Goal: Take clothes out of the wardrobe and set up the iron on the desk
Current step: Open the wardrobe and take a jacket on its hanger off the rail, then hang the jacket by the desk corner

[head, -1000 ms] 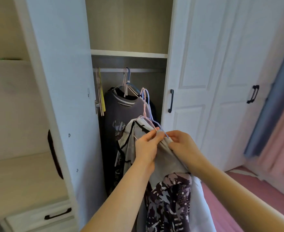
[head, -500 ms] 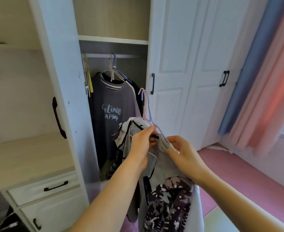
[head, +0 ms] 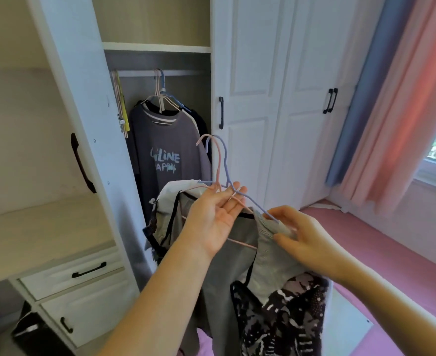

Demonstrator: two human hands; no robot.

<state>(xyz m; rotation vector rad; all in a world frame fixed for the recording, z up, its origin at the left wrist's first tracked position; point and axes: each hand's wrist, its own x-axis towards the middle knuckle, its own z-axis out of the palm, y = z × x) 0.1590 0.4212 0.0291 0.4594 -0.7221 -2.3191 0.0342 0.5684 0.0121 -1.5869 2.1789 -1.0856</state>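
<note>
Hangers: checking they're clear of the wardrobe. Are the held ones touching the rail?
Apart. The head view shows the held hangers' hooks in the air, well below the rail, carried by the left hand.

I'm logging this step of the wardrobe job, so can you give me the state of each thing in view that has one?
Wardrobe door: swung open.
Neighbouring doors: closed.
Drawers: closed.
Grey printed shirt: hanging on the rail.
Blue hanger: off the rail, carrying clothes.
Pink hanger: off the rail, beside it.
Left hand: fingers around both hanger necks.
Right hand: pinching grey fabric.
</note>
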